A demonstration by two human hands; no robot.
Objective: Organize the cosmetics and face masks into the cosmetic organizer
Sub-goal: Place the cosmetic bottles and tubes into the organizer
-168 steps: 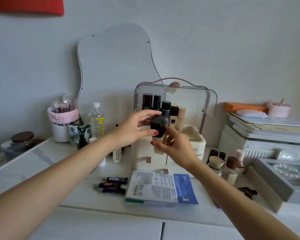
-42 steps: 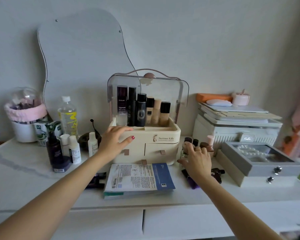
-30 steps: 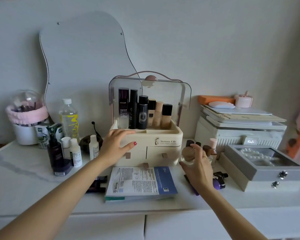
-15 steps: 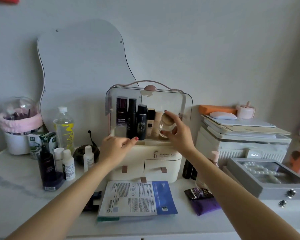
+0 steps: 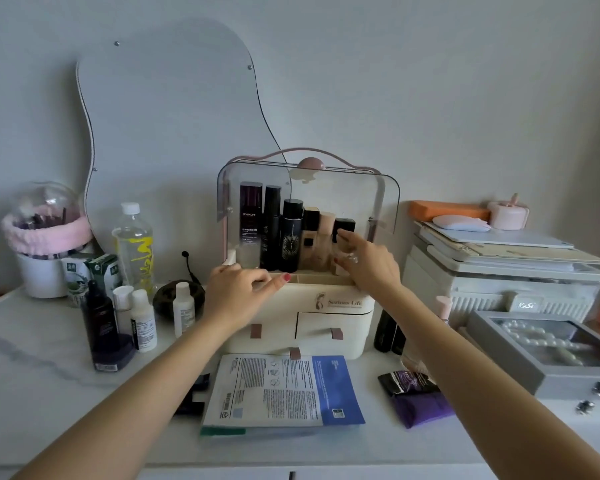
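Note:
The cream cosmetic organizer (image 5: 326, 317) stands mid-table with its clear lid (image 5: 361, 195) raised. A row of dark and beige bottles (image 5: 291, 233) fills the back of its top compartment. My left hand (image 5: 236, 292) grips the organizer's front left rim. My right hand (image 5: 364, 265) reaches into the right end of that compartment. Its index finger touches a black-capped bottle (image 5: 344, 225), and its curled fingers hide the small glass jar it carries. Face mask packets (image 5: 281, 389) lie flat in front of the drawers.
Left of the organizer stand a dark pump bottle (image 5: 101, 327), small white bottles (image 5: 142, 320) and a water bottle (image 5: 134, 247). To its right are dark bottles (image 5: 385, 330), purple sachets (image 5: 416, 396) and a grey jewelry box (image 5: 520, 358). Dark tubes (image 5: 194, 393) lie under my left arm.
My right hand picked a wooden-lidded glass jar off the table to the right, lifted it and lowered it into the top compartment. My left hand stayed on the rim.

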